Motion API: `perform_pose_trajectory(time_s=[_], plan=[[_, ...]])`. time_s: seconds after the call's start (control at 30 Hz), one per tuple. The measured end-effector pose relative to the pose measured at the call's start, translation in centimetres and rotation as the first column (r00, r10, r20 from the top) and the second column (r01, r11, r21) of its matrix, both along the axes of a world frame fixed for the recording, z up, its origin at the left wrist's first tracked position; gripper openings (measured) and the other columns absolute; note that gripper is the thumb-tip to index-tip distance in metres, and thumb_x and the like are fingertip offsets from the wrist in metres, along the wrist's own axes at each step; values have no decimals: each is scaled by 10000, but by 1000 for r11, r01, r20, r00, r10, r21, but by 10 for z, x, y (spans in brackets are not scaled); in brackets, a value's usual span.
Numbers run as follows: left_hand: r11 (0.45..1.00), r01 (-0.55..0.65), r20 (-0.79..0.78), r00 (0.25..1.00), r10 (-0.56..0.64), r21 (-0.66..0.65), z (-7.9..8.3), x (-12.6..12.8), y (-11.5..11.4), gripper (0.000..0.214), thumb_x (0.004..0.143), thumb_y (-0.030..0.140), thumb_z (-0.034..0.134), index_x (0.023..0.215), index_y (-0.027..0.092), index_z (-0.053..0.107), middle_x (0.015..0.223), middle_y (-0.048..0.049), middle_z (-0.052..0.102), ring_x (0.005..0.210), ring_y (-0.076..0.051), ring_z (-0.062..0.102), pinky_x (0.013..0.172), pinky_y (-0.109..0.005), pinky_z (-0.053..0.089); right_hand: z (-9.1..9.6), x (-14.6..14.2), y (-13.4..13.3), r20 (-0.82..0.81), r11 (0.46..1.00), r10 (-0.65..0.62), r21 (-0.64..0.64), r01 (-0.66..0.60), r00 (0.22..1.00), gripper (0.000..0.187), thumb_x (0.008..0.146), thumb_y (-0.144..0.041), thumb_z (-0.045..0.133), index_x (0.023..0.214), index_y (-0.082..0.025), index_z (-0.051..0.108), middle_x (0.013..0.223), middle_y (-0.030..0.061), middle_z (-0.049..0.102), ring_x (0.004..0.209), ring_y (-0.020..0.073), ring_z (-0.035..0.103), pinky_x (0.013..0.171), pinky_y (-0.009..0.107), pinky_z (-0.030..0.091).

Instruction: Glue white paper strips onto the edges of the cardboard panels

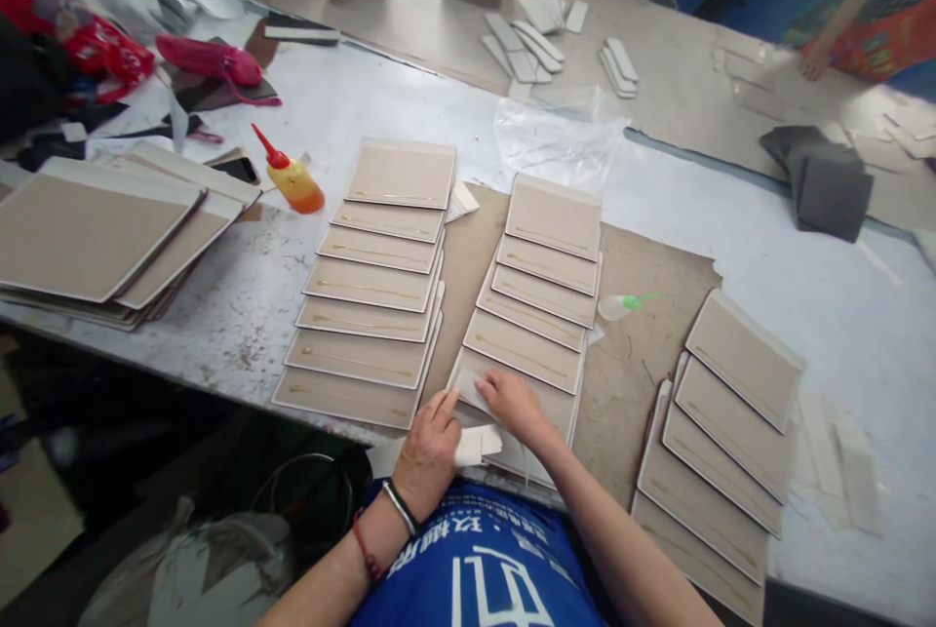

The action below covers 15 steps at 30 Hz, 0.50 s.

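Both hands are low centre, close together, on the nearest board of the middle row of overlapped beige rounded-corner cardboard panels [545, 291]. The right hand [516, 405] lies flat with its fingers spread, pressing a small white paper strip [468, 391] onto that panel. The left hand [428, 451] touches the strip's left end with its forefinger. A small bundle of white paper strips [479, 444] sticks out from under its palm, but I can't tell whether the fingers actually grip it.

Progress, judged from the layout: early. Only this one panel shows a strip. The other panels in the middle row, and all of the left row of the same beige panels [376, 286], show a bare thin yellowish line each. The right row of beige panels [731, 412] shows no strips either, and its lines are faint.

The middle and right rows lie on a brown cardboard sheet [643, 354] on the scuffed grey-white surface [840, 295].

Nearby:
- A yellow squeeze bottle with a red nozzle [292, 180] lies beyond the left row.
- A small clear bottle with a green tip [620, 305] lies just right of the middle row.
- A loose stack of larger beige boards [88, 237] sits far left.
- Another person's hand [813, 66] is far right, well apart.
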<state>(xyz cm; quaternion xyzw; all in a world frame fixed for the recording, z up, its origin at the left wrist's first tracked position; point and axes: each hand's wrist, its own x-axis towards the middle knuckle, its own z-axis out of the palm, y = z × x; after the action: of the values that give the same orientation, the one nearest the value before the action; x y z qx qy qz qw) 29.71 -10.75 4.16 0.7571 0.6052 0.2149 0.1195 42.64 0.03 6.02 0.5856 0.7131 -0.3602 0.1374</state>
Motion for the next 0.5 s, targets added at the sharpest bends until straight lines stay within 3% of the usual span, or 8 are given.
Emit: perform_pose_trajectory(time_s=[0.5], plan=[[995, 16, -92, 995, -25, -99, -6, 1, 9, 306, 710, -61, 375, 721, 119, 622, 1146, -160, 601, 1089, -257, 519, 891, -426, 485, 9, -9, 3, 123, 998, 59, -4, -59, 991, 265, 874, -351, 403, 898, -208, 625, 928, 96, 678, 901, 222, 612, 694, 290, 403]])
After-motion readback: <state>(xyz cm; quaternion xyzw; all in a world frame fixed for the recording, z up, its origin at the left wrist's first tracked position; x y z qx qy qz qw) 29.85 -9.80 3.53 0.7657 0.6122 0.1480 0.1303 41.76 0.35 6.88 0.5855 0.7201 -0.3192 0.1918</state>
